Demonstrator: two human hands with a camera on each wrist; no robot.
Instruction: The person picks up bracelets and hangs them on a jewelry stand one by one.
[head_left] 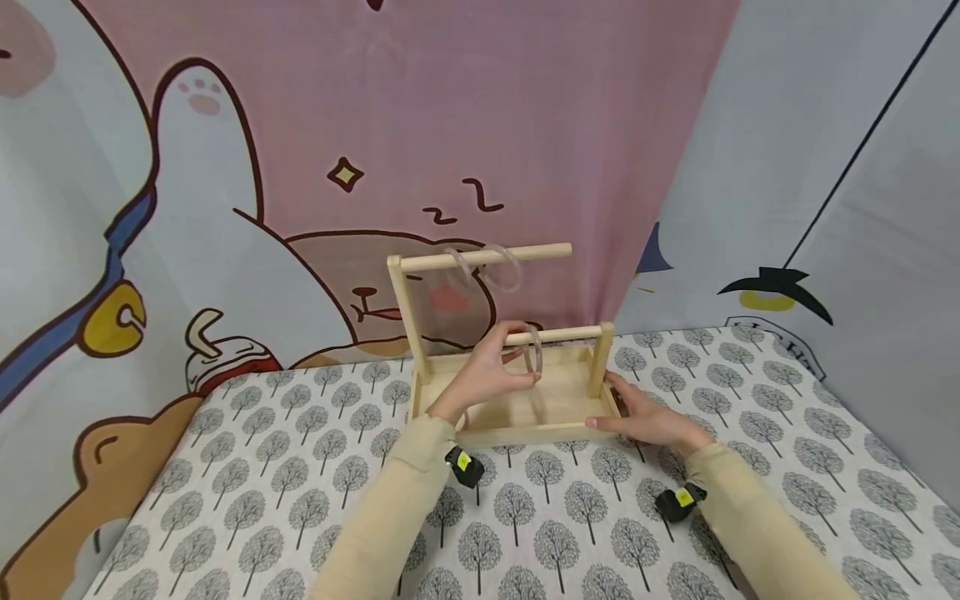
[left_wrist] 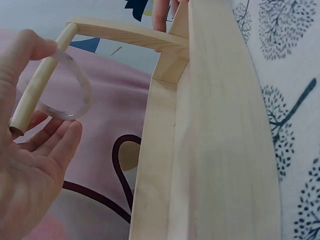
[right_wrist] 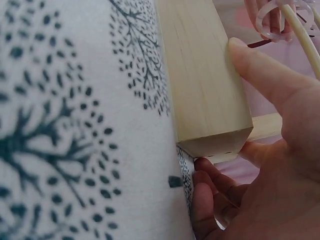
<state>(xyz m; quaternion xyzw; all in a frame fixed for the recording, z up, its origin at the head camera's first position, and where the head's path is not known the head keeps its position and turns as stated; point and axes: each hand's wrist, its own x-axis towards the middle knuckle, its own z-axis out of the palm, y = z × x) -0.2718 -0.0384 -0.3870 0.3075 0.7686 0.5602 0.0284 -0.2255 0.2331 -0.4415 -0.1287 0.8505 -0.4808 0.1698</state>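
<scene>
A pale wooden jewelry rack (head_left: 555, 433) stands on the cloth, with a tray base and two rods at different heights. My left hand (head_left: 489, 368) pinches a translucent bangle (left_wrist: 87, 95) between thumb and fingertips. That bangle encircles the lower rod (head_left: 573, 334) near its free end. Two more see-through bangles (head_left: 517, 273) hang on the upper rod (head_left: 551, 251). At the tray's right end, my right hand (head_left: 647, 417) grips the corner, thumb on the front wall (right_wrist: 205, 75) and fingers around the end. Beside my left wrist a curved, clear edge shows, partly hidden.
A tree-print cloth (head_left: 300, 500) covers the table around the rack. Close behind hangs a cartoon-printed curtain (head_left: 600, 125). The left upright (head_left: 408, 317) carries the upper rod, while a shorter right upright (head_left: 600, 358) carries the lower one.
</scene>
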